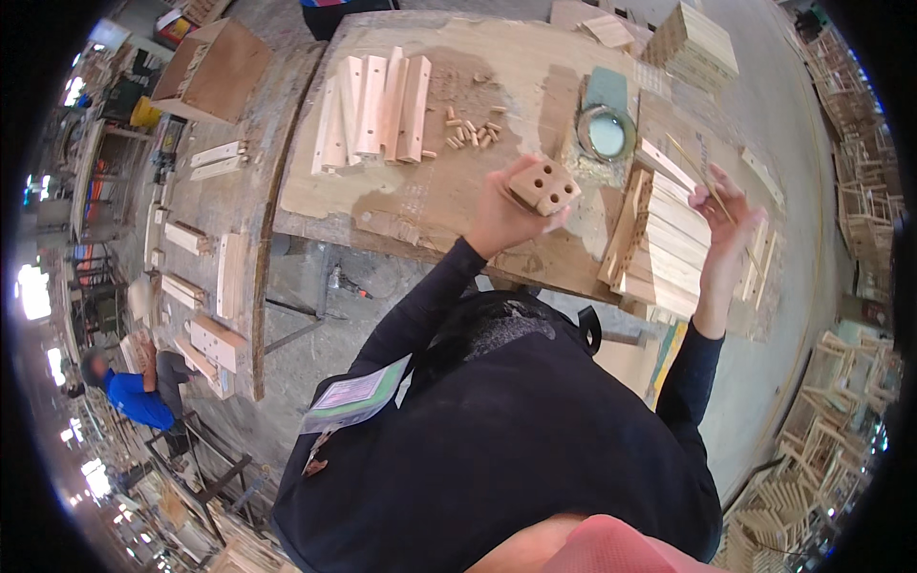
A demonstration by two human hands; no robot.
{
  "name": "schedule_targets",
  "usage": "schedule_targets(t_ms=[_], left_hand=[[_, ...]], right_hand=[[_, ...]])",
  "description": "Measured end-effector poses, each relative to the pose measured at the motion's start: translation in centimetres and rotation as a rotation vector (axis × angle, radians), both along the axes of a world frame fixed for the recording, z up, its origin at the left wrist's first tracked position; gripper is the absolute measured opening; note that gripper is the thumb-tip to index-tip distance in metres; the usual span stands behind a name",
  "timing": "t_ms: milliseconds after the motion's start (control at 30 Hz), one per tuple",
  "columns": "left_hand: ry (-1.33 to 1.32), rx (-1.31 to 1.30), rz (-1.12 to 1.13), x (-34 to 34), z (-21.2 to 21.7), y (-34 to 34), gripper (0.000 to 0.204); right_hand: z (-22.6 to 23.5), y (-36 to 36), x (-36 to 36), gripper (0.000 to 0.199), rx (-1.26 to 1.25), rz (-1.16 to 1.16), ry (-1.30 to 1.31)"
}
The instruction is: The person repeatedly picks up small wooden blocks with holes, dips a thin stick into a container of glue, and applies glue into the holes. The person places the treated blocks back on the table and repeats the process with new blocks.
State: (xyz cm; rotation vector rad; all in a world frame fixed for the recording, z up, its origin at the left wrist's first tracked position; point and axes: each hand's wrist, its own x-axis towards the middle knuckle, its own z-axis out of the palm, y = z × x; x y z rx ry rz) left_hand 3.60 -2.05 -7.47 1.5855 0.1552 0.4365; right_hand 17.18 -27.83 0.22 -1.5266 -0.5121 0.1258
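My left hand [506, 215] is closed around wooden pieces [544, 184], whose ends face up and show several round holes. I cannot tell how many pieces are in the grip. Over to the right, my right hand [728, 220] pinches a thin stick [689, 157], its upper end slanting toward the table. Between the hands stands a round pot [606, 132] with white liquid, probably glue. Short wooden dowels [473, 131] lie loose left of the pot. Beside them are wooden rails [382, 110] with holes near their ends. A stack of pale wooden pieces [659, 239] sits below my right hand.
The worktable [458, 48] has a worn wooden top. A teal-green object [608, 88] touches the pot's far side. More wood is stacked [693, 48] at the far right. Another bench [239, 172] with wooden parts stands left, where a person in blue [138, 399] sits.
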Motion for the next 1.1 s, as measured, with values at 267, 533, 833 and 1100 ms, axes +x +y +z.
schedule_targets(t_ms=[267,533,833,1100], left_hand=[[-0.091,0.001,0.098,-1.8,1.8,-0.1,0.038],[-0.051,0.004,0.226,-2.1,-1.7,-0.2,0.037],[-0.08,0.09,0.251,-2.3,-2.6,0.9,0.045],[-0.098,0.164,0.066,-3.7,1.9,1.3,0.043]], right_hand=[[-0.6,2.4,-0.8,0.033,-0.197,-0.097,-0.009],[-1.4,3.9,0.3,0.032,-0.183,-0.061,-0.035],[-1.4,3.7,0.6,0.03,-0.146,-0.058,-0.069],[-3.0,3.8,1.5,0.032,-0.144,-0.042,-0.017]])
